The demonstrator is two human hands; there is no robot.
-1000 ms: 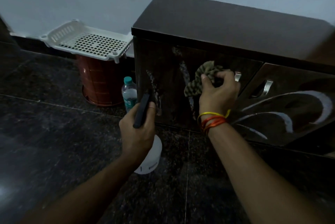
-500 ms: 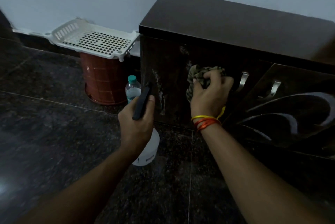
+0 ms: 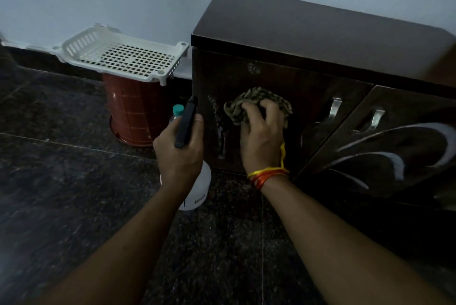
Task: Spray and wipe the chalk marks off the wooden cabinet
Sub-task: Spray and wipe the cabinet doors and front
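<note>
The job looks barely half done: the right hand presses a bunched cloth to the left door of the wooden cabinet, where faint chalk smears remain, and bold white curves on the right door stand untouched. The left hand has its grip around the spray bottle.

Dim, bluish cast; grainy shadows; wide-angle bending at edges.

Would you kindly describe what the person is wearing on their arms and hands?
Both forearms are bare, with no sleeves or gloves in view. The right hand has yellow and orange-red threads wound around its wrist, one yellow end trailing up. The left hand and its wrist show nothing worn.
</note>
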